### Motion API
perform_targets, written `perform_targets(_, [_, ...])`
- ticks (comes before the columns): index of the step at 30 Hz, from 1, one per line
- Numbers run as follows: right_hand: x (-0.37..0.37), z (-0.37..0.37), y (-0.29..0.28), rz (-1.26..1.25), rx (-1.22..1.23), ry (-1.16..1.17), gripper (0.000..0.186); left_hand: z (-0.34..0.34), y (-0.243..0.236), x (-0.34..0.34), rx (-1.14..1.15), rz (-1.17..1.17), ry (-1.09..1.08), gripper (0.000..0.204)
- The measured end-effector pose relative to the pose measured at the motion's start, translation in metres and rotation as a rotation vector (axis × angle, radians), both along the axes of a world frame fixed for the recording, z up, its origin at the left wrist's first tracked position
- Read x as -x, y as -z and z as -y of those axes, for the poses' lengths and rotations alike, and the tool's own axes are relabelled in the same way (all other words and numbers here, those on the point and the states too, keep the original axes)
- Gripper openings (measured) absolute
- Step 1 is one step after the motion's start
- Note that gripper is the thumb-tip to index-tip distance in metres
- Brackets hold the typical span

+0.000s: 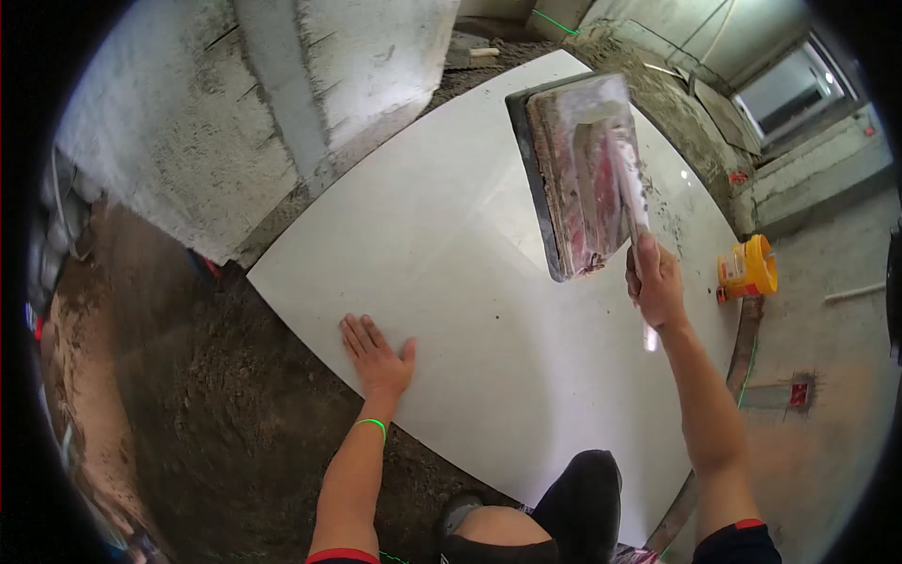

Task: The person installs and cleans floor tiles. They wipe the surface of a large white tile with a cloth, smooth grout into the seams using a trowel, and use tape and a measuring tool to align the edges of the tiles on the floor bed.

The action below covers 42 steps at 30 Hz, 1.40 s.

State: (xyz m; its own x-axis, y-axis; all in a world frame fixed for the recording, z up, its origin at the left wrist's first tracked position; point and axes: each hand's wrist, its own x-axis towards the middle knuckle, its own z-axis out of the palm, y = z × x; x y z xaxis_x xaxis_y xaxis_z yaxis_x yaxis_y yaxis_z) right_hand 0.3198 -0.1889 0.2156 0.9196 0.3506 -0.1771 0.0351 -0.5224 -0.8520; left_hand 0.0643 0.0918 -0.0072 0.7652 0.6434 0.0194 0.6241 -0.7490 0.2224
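A large white tile point(479, 367) lies under me on the rough mortar bed. My left hand point(374, 357) rests flat on its left part, fingers out and holding nothing; a green laser line crosses that wrist. My right hand point(658, 282) grips the long handle of a flat tiling beater point(587, 169), a mud-smeared block with a dark pad along its edge, held over the upper right of the tile. My knee point(583, 489) is on or just over the tile's near part.
A concrete wall point(282, 113) stands at upper left, beside dark damp mortar point(197, 367). A yellow bucket point(747, 268) sits at the tile's right edge by a wall point(817, 329) with a red socket box point(800, 395). Rough floor strips and a window opening point(789, 94) lie beyond.
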Motion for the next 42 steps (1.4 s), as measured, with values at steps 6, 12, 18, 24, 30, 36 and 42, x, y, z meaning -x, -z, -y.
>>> perform_targets(6, [0.134,0.207,0.161,0.026,0.716,0.129,0.026,-0.028,0.02,-0.014,0.078,0.032,-0.071,0.093])
perform_targets(12, [0.32,0.502,0.223,-0.509,0.389,1.087,0.057,-0.096,0.05,-0.102,-0.179,0.049,-0.346,0.089])
perform_targets(18, [0.339,0.563,0.234,-0.542,0.419,1.393,0.074,0.004,0.032,-0.245,-0.133,0.04,-0.055,0.093])
perform_targets(24, [0.314,0.561,0.22,-0.529,0.509,1.26,0.074,0.177,0.022,-0.361,0.075,0.046,0.428,0.087])
perform_targets(30, [0.308,0.56,0.223,-0.454,1.054,0.697,0.061,0.336,0.055,-0.367,0.091,0.18,1.092,0.081])
perform_targets(36, [0.248,0.543,0.177,-0.652,0.541,1.125,0.067,0.482,-0.008,-0.08,0.916,-0.363,1.976,0.066])
perform_targets(42, [0.214,0.537,0.137,-0.588,0.469,1.15,0.076,0.294,0.031,-0.148,0.611,0.041,1.063,0.062])
